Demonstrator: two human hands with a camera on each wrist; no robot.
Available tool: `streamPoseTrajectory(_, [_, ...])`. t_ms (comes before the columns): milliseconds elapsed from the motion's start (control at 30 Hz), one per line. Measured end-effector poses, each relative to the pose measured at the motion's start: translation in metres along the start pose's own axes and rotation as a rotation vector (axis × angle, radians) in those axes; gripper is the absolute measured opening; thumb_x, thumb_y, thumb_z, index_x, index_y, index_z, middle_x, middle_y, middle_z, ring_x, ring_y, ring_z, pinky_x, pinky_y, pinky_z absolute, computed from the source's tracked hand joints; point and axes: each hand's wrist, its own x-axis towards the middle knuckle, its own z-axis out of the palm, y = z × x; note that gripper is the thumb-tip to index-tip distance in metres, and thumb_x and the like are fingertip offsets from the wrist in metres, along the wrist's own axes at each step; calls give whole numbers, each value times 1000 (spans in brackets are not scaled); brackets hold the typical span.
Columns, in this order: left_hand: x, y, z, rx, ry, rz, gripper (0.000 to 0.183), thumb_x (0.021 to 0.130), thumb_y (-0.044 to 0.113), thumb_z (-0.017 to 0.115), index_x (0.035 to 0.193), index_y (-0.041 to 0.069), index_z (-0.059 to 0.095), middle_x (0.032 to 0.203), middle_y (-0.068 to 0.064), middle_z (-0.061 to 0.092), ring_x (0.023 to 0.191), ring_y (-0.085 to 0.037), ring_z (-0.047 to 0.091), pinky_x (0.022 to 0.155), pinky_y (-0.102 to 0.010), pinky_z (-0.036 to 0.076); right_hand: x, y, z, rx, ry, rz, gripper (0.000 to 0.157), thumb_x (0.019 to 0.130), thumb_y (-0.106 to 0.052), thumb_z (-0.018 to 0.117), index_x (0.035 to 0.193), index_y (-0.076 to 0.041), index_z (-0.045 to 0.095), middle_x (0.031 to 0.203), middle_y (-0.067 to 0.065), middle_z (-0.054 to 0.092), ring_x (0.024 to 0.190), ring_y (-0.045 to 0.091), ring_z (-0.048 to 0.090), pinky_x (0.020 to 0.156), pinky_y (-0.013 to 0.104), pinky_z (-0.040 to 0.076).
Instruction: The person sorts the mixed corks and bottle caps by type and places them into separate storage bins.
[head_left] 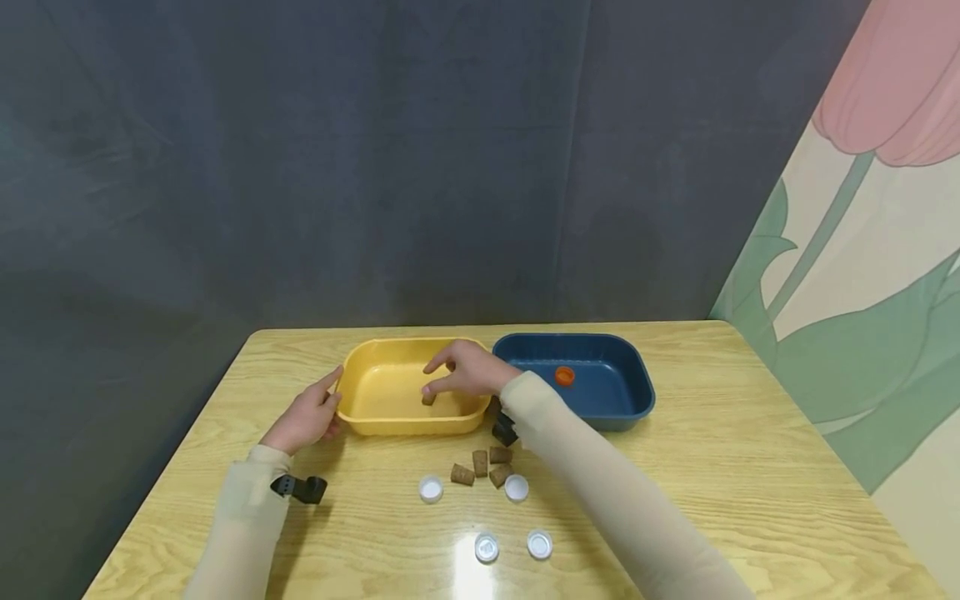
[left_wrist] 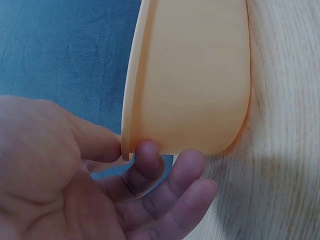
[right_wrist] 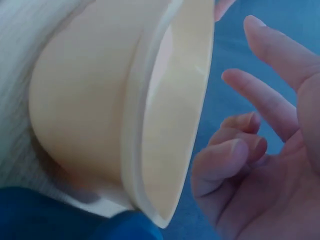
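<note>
My left hand [head_left: 303, 419] pinches the left end of a yellow plastic basin [head_left: 412, 427], thumb at the rim and fingertips against the outer wall [left_wrist: 195, 90] in the left wrist view. Over the basin's right half hovers my right hand [head_left: 467, 371]. Its thumb and index finger are apart with nothing between them, while the other fingers bend loosely in the right wrist view. A brown cork [head_left: 428, 399] is in the basin just under the right thumb. Several more corks [head_left: 480, 463] lie on the table in front of the basin.
Right beside the yellow basin stands a dark blue basin [head_left: 600, 404] holding an orange bottle cap [head_left: 565, 376]. Several white or silver-looking caps [head_left: 431, 489] are scattered on the wooden table [head_left: 720, 467]. A dark curtain [head_left: 450, 167] hangs behind.
</note>
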Motion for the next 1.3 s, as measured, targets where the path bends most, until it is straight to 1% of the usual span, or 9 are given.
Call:
streamPoseTrajectory(33, [0,0,0,-1,-2,0,55,109,8,35,159,-1,14,86,-15,55,69,-23,57,65,-37,53,-4,0,-1,14,3,-24,38,87,-34,79,119,-13,75,78,-2,56,65,14,39,61,27,33])
streamPoseTrajectory(100, [0,0,0,-4,-3,4,55,109,7,35,159,-1,14,86,-16,55,69,-23,57,65,-37,53,-13,-2,-2,38,4,-61,35,86,-32,80,116,-15,77,73,-4,52,63,13,34,59,27,30])
streamPoseTrajectory(167, [1,0,0,-7,0,7,56,108,7,36,159,-1,14,86,-16,55,69,-23,58,66,-38,54,-23,-3,-2,51,-2,-93,31,87,-31,80,114,-16,78,74,-4,54,65,14,35,60,28,30])
streamPoseTrajectory(267, [2,-1,0,-10,1,17,56,108,6,36,159,-2,14,84,-16,55,69,-23,58,65,-38,54,-41,-5,-2,50,-10,-115,30,86,-33,80,114,-20,78,89,-7,62,75,12,42,64,26,34])
streamPoseTrajectory(467, [3,-2,0,-12,-3,13,56,109,7,35,159,-2,13,84,-16,55,68,-24,58,64,-37,53,-73,-4,5,72,-32,-169,36,85,-33,82,118,-19,76,75,-2,47,69,12,40,62,24,34])
streamPoseTrajectory(633, [2,0,0,-7,-1,7,56,109,7,35,159,-1,13,85,-19,56,70,-25,58,64,-38,53,-95,6,12,84,-38,-217,38,83,-33,83,117,-19,76,72,-4,47,64,7,39,60,21,33])
streamPoseTrajectory(767, [2,0,-1,0,-4,0,55,109,8,35,159,-1,13,87,-20,56,71,-25,58,66,-38,53,-112,17,17,97,-41,-233,38,82,-31,84,116,-17,77,75,-5,51,66,6,41,61,19,35])
streamPoseTrajectory(1000, [3,1,-3,6,-4,-3,55,109,8,34,159,0,13,89,-19,56,72,-24,58,68,-39,54,-135,37,24,158,-84,-185,38,79,-29,86,113,-14,78,78,17,56,65,2,42,60,17,35])
streamPoseTrajectory(1300, [1,2,-1,1,-9,-13,55,109,8,35,159,0,13,89,-16,55,72,-24,58,68,-38,54,-162,56,30,203,-145,-197,40,76,-30,88,110,-11,79,74,14,56,63,-2,40,58,14,36])
